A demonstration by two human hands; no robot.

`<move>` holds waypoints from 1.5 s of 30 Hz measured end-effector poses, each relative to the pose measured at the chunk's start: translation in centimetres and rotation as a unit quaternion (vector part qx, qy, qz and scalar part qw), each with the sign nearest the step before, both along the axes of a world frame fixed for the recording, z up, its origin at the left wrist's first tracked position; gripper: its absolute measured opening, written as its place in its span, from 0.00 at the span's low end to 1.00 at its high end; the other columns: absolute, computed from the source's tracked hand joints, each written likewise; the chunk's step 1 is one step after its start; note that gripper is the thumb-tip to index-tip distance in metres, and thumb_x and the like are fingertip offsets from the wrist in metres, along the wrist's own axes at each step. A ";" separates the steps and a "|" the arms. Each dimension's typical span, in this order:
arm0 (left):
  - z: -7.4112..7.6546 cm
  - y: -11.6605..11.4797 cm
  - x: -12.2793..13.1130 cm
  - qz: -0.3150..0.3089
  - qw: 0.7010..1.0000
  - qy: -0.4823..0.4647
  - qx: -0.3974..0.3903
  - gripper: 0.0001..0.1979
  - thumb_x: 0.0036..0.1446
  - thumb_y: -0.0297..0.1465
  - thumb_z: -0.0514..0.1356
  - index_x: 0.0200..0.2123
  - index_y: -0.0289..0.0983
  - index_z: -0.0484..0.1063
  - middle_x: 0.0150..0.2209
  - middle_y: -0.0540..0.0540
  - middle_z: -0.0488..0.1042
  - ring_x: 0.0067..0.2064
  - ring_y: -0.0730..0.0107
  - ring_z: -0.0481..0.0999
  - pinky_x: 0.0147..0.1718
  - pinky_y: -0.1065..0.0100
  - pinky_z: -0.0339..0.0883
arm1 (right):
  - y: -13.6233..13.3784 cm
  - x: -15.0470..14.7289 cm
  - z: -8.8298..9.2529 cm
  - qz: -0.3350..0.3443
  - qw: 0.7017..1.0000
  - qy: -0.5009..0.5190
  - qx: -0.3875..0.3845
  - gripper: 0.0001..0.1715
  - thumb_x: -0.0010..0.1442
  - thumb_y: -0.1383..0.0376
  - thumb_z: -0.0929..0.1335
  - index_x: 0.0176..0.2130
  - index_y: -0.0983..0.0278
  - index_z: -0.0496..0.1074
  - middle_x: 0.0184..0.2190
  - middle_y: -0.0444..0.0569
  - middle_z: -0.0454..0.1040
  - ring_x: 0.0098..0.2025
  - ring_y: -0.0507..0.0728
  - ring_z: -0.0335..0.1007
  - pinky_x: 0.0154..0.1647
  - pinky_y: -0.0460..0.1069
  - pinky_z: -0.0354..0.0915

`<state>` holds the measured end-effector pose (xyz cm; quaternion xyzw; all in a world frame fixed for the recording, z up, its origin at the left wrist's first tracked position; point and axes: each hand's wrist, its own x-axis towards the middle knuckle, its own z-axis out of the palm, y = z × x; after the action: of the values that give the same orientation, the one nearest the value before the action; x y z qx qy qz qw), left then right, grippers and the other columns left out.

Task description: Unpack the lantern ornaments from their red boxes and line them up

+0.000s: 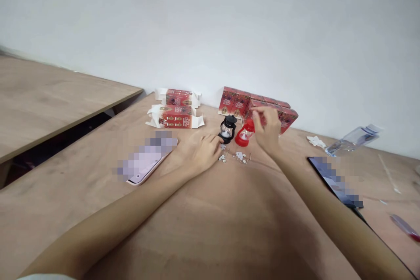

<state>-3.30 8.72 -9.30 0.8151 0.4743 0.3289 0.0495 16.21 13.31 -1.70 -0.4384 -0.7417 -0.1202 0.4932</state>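
Two small toy lanterns stand at the far middle of the wooden table (216,227): a black lantern (227,129) and a red lantern (244,133). My right hand (267,131) is curled around the red lantern's right side, fingers touching its top. My left hand (200,152) lies on the table just left of the black lantern, fingers bent, fingertips near some tiny white and metal parts (238,156). I cannot make out anything held in the left hand.
Red boxes (259,107) are lined up along the wall behind the lanterns; two opened red boxes (175,116) lie to the left. A phone (144,162) lies left, a dark tablet (336,179) right, and a plastic bottle (352,140) on its side. Another table (49,100) stands at left.
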 end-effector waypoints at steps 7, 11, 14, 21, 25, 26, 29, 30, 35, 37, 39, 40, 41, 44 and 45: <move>0.7 -1.8 0.8 -0.185 0.971 0.126 0.083 0.09 0.59 0.31 0.50 0.35 0.37 0.70 0.36 0.43 0.74 0.39 0.63 0.72 0.41 0.63 0.63 | 5.9 2.1 1.7 -0.115 0.964 -0.200 -0.136 0.23 0.60 0.62 0.61 0.53 0.68 0.67 0.56 0.57 0.68 0.62 0.70 0.50 0.58 0.68 0.48; 0.3 -1.7 0.8 -0.199 0.962 0.161 0.099 0.10 0.59 0.30 0.49 0.31 0.37 0.69 0.28 0.46 0.73 0.31 0.66 0.71 0.32 0.66 0.62 | 5.9 3.3 0.7 -0.110 0.960 -0.212 -0.145 0.20 0.63 0.61 0.57 0.45 0.63 0.73 0.51 0.51 0.73 0.62 0.68 0.52 0.58 0.68 0.46; 0.0 -1.5 0.8 -0.185 0.963 0.170 0.099 0.09 0.59 0.29 0.50 0.31 0.36 0.68 0.28 0.47 0.73 0.29 0.67 0.71 0.29 0.67 0.61 | 5.6 3.9 0.8 -0.099 0.962 -0.213 -0.142 0.19 0.62 0.64 0.57 0.44 0.62 0.74 0.49 0.53 0.74 0.59 0.67 0.56 0.57 0.66 0.50; -0.2 -1.2 0.8 -0.160 0.965 0.181 0.100 0.08 0.58 0.28 0.51 0.32 0.35 0.69 0.32 0.46 0.73 0.35 0.66 0.73 0.35 0.67 0.63 | 6.9 3.9 2.1 -0.075 0.944 -0.245 -0.209 0.22 0.54 0.71 0.61 0.47 0.68 0.73 0.48 0.59 0.71 0.52 0.66 0.64 0.54 0.60 0.59; 0.0 -1.1 0.9 -0.151 0.965 0.186 0.106 0.09 0.58 0.28 0.51 0.32 0.34 0.70 0.33 0.45 0.73 0.36 0.65 0.72 0.39 0.64 0.63 | 7.7 3.9 2.7 -0.074 0.931 -0.262 -0.243 0.27 0.51 0.71 0.63 0.52 0.69 0.69 0.51 0.59 0.69 0.53 0.65 0.63 0.52 0.58 0.61; 0.0 -1.1 0.9 -0.152 0.965 0.187 0.107 0.09 0.58 0.28 0.51 0.32 0.34 0.70 0.33 0.45 0.72 0.36 0.65 0.72 0.39 0.64 0.63 | 7.9 4.0 2.8 -0.075 0.927 -0.268 -0.251 0.29 0.50 0.73 0.63 0.53 0.69 0.67 0.52 0.58 0.69 0.53 0.65 0.64 0.52 0.57 0.62; 0.1 -1.1 0.8 -0.154 0.963 0.190 0.113 0.09 0.58 0.28 0.51 0.32 0.35 0.70 0.33 0.45 0.72 0.35 0.66 0.71 0.39 0.64 0.62 | 8.4 4.1 3.2 -0.088 0.917 -0.282 -0.269 0.34 0.46 0.75 0.64 0.55 0.68 0.63 0.51 0.57 0.70 0.50 0.65 0.66 0.49 0.57 0.63; 0.1 -1.1 0.8 -0.155 0.963 0.190 0.116 0.09 0.58 0.28 0.51 0.32 0.35 0.70 0.32 0.45 0.72 0.35 0.66 0.71 0.40 0.64 0.62 | 8.5 4.2 3.3 -0.096 0.914 -0.285 -0.272 0.34 0.46 0.74 0.64 0.54 0.68 0.63 0.50 0.58 0.70 0.49 0.66 0.66 0.48 0.59 0.63; 0.0 -1.2 0.7 -0.159 0.961 0.180 0.135 0.10 0.59 0.28 0.50 0.32 0.34 0.70 0.32 0.45 0.72 0.36 0.66 0.70 0.39 0.65 0.61 | 8.2 4.6 3.1 -0.141 0.908 -0.304 -0.252 0.36 0.45 0.66 0.70 0.53 0.71 0.62 0.52 0.66 0.64 0.54 0.74 0.57 0.51 0.66 0.56; 0.1 -1.2 0.7 -0.162 0.960 0.174 0.144 0.11 0.59 0.28 0.49 0.32 0.34 0.70 0.32 0.45 0.72 0.35 0.66 0.70 0.39 0.65 0.61 | 7.7 5.0 2.8 -0.156 0.911 -0.309 -0.225 0.36 0.45 0.65 0.71 0.52 0.71 0.63 0.52 0.66 0.62 0.54 0.74 0.56 0.51 0.65 0.56; 0.2 -1.2 0.7 -0.164 0.960 0.169 0.154 0.11 0.60 0.28 0.49 0.31 0.34 0.70 0.31 0.45 0.72 0.35 0.66 0.69 0.40 0.64 0.61 | 7.1 5.3 2.4 -0.156 0.920 -0.300 -0.196 0.34 0.44 0.64 0.71 0.51 0.70 0.63 0.50 0.65 0.64 0.53 0.73 0.57 0.49 0.63 0.56; 0.2 -1.2 0.7 -0.164 0.959 0.167 0.158 0.11 0.60 0.28 0.49 0.30 0.34 0.70 0.31 0.45 0.72 0.35 0.66 0.69 0.40 0.64 0.61 | 6.7 5.5 2.1 -0.147 0.928 -0.289 -0.186 0.34 0.44 0.64 0.71 0.50 0.69 0.63 0.49 0.64 0.65 0.52 0.72 0.59 0.49 0.63 0.57; 0.3 -1.2 0.7 -0.164 0.959 0.164 0.163 0.11 0.60 0.28 0.49 0.30 0.35 0.70 0.31 0.44 0.72 0.35 0.66 0.69 0.41 0.63 0.61 | 6.3 5.7 1.9 -0.134 0.935 -0.276 -0.178 0.34 0.43 0.64 0.71 0.50 0.68 0.63 0.48 0.63 0.66 0.50 0.71 0.60 0.48 0.62 0.58; 0.2 -1.2 0.6 -0.162 0.958 0.158 0.174 0.11 0.60 0.28 0.48 0.30 0.35 0.69 0.31 0.44 0.72 0.34 0.66 0.68 0.40 0.62 0.61 | 5.0 6.0 0.8 -0.088 0.955 -0.237 -0.157 0.32 0.43 0.64 0.70 0.49 0.68 0.62 0.46 0.62 0.69 0.48 0.70 0.63 0.46 0.61 0.60; 0.2 -1.2 0.5 -0.159 0.959 0.156 0.178 0.11 0.59 0.28 0.48 0.30 0.35 0.69 0.31 0.43 0.72 0.35 0.65 0.68 0.40 0.62 0.61 | 4.5 6.2 0.4 -0.081 0.961 -0.220 -0.149 0.32 0.44 0.64 0.70 0.49 0.68 0.61 0.46 0.62 0.69 0.48 0.70 0.64 0.47 0.61 0.60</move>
<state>-2.80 7.48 -9.08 0.9169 0.2740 0.2646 -0.1189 22.44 17.81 -1.30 -0.5280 -0.8034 -0.1415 0.2361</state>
